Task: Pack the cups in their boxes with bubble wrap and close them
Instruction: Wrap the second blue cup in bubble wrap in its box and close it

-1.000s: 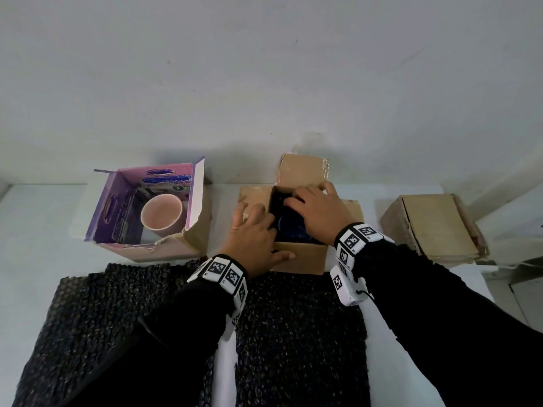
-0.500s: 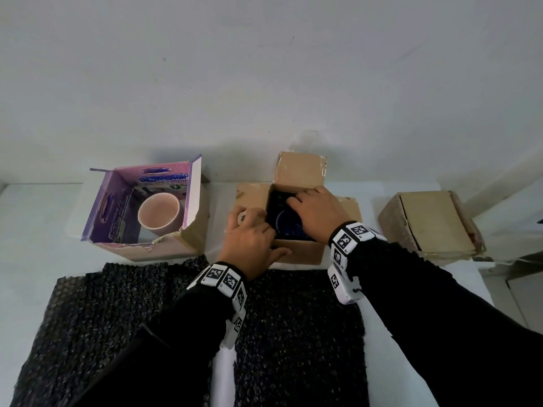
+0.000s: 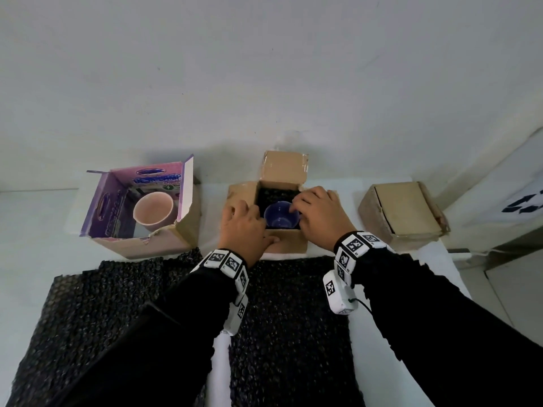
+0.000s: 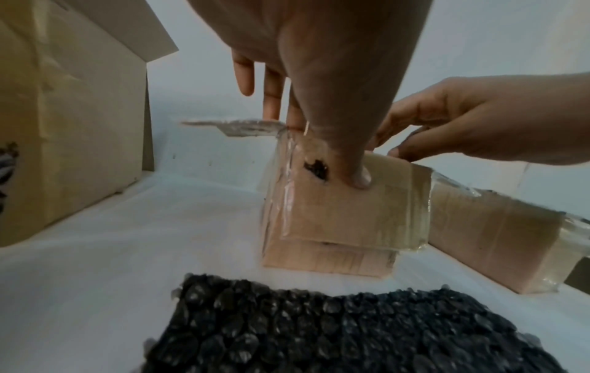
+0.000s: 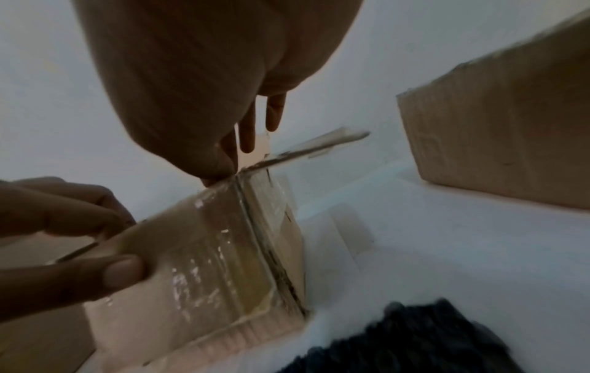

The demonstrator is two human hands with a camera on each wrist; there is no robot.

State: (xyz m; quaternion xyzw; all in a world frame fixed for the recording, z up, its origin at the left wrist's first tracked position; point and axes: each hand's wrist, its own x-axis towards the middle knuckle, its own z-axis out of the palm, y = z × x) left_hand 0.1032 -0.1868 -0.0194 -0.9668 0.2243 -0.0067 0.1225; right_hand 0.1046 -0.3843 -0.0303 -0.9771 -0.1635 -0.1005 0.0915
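Observation:
A blue cup (image 3: 280, 220) stands inside the open middle brown box (image 3: 289, 245), with black bubble wrap (image 3: 276, 193) lining the box behind it. My left hand (image 3: 244, 227) grips the box's front left corner, its thumb (image 4: 357, 176) pressing the folded-down front flap (image 4: 344, 214). My right hand (image 3: 317, 218) curls its fingers over the right rim, fingertips beside the cup's rim. A pink cup (image 3: 152, 211) sits bare in the open purple box (image 3: 102, 201) at the left. In the right wrist view the left hand (image 5: 63, 239) pinches the taped flap (image 5: 207, 277).
A closed brown box (image 3: 402, 212) lies at the right. Two black bubble wrap sheets (image 3: 102, 304) (image 3: 288, 318) are spread on the white table in front of the boxes, under my forearms. A wall stands right behind the boxes.
My right hand has drawn back from over the box's opening to its right rim, uncovering the blue cup. My left hand has shifted to the front left corner.

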